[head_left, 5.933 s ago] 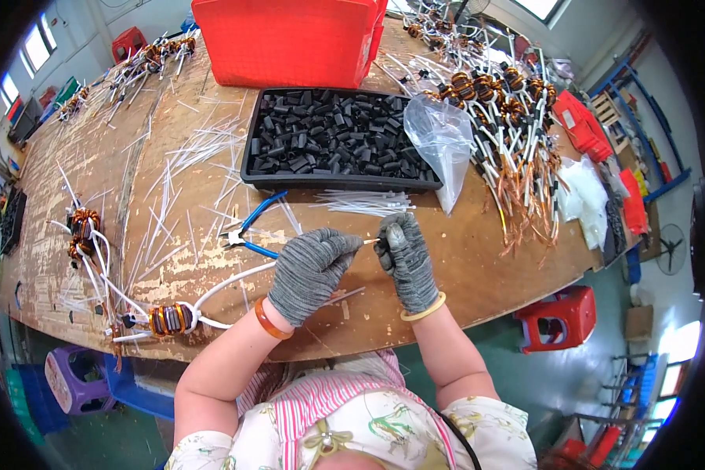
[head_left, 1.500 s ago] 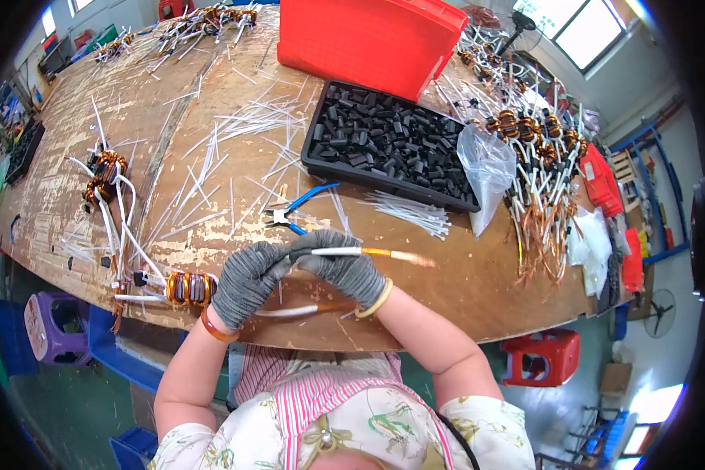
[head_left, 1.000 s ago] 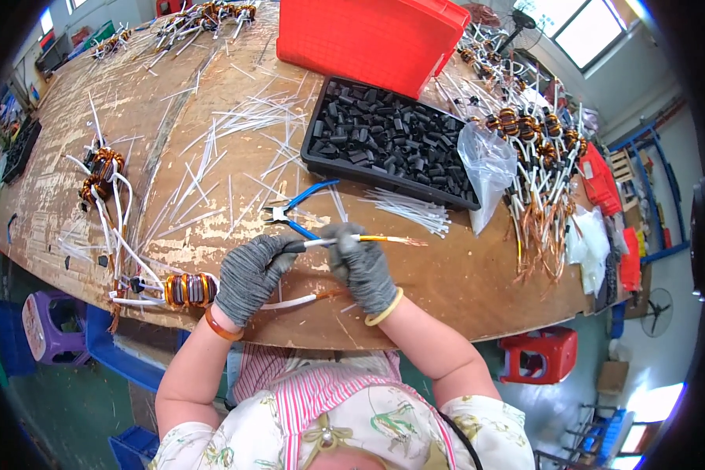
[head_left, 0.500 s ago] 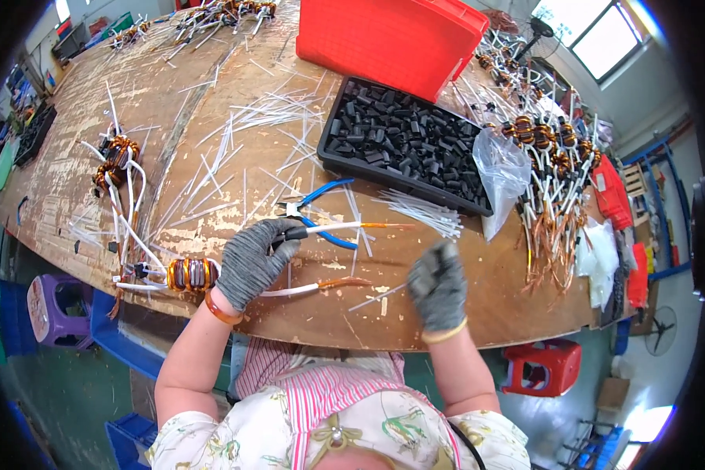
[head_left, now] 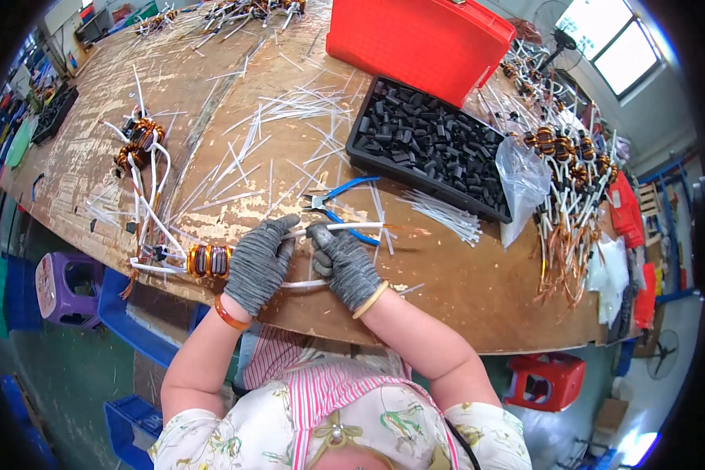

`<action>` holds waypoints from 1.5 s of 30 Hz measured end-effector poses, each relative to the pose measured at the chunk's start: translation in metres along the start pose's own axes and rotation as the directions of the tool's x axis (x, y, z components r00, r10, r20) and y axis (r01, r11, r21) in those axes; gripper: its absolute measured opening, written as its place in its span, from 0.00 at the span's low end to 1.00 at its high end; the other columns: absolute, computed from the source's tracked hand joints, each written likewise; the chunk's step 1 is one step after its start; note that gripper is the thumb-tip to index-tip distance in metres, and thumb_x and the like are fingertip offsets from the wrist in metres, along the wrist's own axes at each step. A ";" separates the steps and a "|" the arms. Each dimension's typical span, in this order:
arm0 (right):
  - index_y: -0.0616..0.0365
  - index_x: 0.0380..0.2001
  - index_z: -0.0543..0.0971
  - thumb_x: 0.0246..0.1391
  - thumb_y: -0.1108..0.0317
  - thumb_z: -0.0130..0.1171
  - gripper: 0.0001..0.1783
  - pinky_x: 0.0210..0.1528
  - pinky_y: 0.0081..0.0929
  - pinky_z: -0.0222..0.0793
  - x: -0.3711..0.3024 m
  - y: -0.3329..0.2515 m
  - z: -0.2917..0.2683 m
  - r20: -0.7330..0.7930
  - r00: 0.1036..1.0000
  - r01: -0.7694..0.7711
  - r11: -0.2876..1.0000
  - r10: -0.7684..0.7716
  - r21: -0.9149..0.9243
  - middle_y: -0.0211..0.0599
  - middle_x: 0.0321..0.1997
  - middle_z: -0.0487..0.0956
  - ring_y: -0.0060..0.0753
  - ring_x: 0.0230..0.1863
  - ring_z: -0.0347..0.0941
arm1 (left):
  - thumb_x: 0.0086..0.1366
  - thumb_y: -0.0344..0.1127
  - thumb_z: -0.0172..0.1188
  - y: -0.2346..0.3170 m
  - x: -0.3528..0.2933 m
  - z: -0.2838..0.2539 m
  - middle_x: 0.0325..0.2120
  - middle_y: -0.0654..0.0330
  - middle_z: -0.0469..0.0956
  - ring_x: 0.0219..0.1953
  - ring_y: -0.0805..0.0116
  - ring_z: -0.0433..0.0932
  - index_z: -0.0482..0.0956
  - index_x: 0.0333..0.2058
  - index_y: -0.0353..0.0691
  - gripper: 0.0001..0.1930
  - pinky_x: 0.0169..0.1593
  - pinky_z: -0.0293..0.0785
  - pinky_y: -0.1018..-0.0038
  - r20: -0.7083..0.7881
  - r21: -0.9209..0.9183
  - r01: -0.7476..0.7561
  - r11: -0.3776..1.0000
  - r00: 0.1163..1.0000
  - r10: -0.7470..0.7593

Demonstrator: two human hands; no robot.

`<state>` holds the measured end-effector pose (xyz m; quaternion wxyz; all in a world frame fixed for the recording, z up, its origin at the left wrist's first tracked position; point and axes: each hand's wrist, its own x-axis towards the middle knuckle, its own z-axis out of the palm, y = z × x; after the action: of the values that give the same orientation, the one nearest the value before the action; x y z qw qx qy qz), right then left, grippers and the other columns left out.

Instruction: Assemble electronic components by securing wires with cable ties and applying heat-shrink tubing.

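Note:
My left hand (head_left: 260, 265), in a grey glove, is closed around a white-sleeved wire (head_left: 360, 225) with a bare copper end pointing right. Close beside it my right hand (head_left: 343, 265), gloved alike, pinches the same wire from the near side. Its fingers hide part of the wire. A toroidal coil (head_left: 209, 261) wound in copper lies against the left hand's outer side. Another white lead runs below both hands, its end covered by the right hand. Just beyond the wire, diagonal cutters with blue handles (head_left: 351, 186) lie with their jaws to the left.
A black tray (head_left: 351, 149) of small black pieces stands far right, with a red bin (head_left: 415, 47) behind. A clear bag (head_left: 522, 184) overlaps its corner. White strips (head_left: 442, 213) lie before it. Wound coils (head_left: 560, 145) pile at right; another coil (head_left: 139, 141) lies left.
My right hand has come left from apart over the table and closed on the wire. The black sleeve piece seen on the wire near my left fingers is now out of sight.

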<state>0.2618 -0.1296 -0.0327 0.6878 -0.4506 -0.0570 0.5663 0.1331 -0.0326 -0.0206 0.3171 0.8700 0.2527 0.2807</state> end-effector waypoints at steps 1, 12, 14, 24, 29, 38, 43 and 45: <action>0.51 0.29 0.73 0.57 0.62 0.56 0.06 0.13 0.13 0.48 0.001 0.001 0.003 0.000 1.000 -0.004 1.000 0.004 -0.002 0.19 0.15 0.63 0.13 0.12 0.54 | 0.54 0.26 0.58 0.001 0.000 -0.001 0.31 0.49 0.77 0.34 0.54 0.77 0.75 0.44 0.39 0.16 0.40 0.74 0.66 0.002 -0.046 0.002 0.999 1.000 -0.002; 0.57 0.41 0.75 0.60 0.56 0.49 0.16 0.15 0.13 0.46 -0.077 -0.032 -0.038 0.214 0.940 -0.270 0.963 0.265 -0.006 0.23 0.22 0.68 0.13 0.14 0.53 | 0.52 0.39 0.61 0.024 -0.030 -0.012 0.32 0.57 0.77 0.35 0.59 0.76 0.77 0.37 0.46 0.13 0.41 0.70 0.63 0.207 0.147 -0.314 0.938 0.937 0.281; 0.58 0.42 0.76 0.60 0.52 0.47 0.20 0.17 0.15 0.47 -0.086 -0.026 -0.054 0.274 0.912 -0.197 0.910 0.306 -0.364 0.23 0.20 0.66 0.14 0.15 0.53 | 0.54 0.41 0.60 0.024 -0.028 -0.009 0.30 0.59 0.77 0.33 0.59 0.76 0.78 0.35 0.46 0.11 0.38 0.70 0.64 0.421 0.293 -0.306 0.906 0.892 0.165; 0.60 0.56 0.66 0.61 0.54 0.49 0.26 0.26 0.13 0.59 -0.077 0.018 -0.053 0.187 0.982 0.089 0.899 -0.008 -0.429 0.24 0.30 0.70 0.13 0.24 0.60 | 0.54 0.41 0.62 0.005 -0.034 -0.007 0.25 0.59 0.77 0.27 0.60 0.76 0.81 0.37 0.44 0.13 0.31 0.70 0.67 0.241 0.006 -0.282 0.959 0.932 0.272; 0.60 0.45 0.75 0.61 0.53 0.49 0.21 0.21 0.12 0.55 -0.074 0.004 -0.044 0.040 0.990 0.141 0.957 -0.135 -0.254 0.20 0.23 0.67 0.13 0.20 0.58 | 0.53 0.39 0.64 0.009 -0.031 -0.007 0.24 0.58 0.77 0.26 0.60 0.76 0.82 0.36 0.44 0.12 0.30 0.70 0.69 0.224 -0.051 -0.230 0.972 0.946 0.235; 0.56 0.35 0.76 0.60 0.52 0.51 0.17 0.21 0.12 0.58 -0.086 0.006 -0.064 -0.049 0.944 0.328 0.945 -0.327 0.002 0.22 0.24 0.72 0.14 0.20 0.63 | 0.52 0.39 0.65 0.007 -0.030 -0.009 0.24 0.60 0.78 0.25 0.62 0.76 0.83 0.36 0.47 0.11 0.30 0.71 0.70 0.240 -0.102 -0.176 0.979 0.951 0.196; 0.54 0.34 0.75 0.59 0.52 0.52 0.16 0.21 0.12 0.57 -0.085 -0.001 -0.075 -0.026 0.935 0.354 0.935 -0.355 -0.009 0.23 0.22 0.71 0.14 0.19 0.61 | 0.51 0.40 0.65 0.016 -0.026 -0.013 0.28 0.56 0.79 0.30 0.58 0.77 0.81 0.38 0.45 0.14 0.36 0.72 0.67 0.296 -0.086 -0.145 0.986 0.941 0.165; 0.55 0.34 0.74 0.58 0.52 0.53 0.16 0.22 0.11 0.57 -0.088 -0.008 -0.075 0.047 0.956 0.291 0.956 -0.289 -0.030 0.24 0.22 0.71 0.13 0.19 0.60 | 0.51 0.40 0.65 0.031 -0.021 -0.012 0.31 0.55 0.79 0.33 0.57 0.77 0.80 0.39 0.43 0.16 0.38 0.73 0.66 0.313 -0.053 -0.170 0.984 0.933 0.178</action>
<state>0.2809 -0.2442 -0.0331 0.7538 -0.4376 -0.1474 0.4676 0.1180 -0.0612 0.0017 0.3382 0.9186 0.1171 0.1676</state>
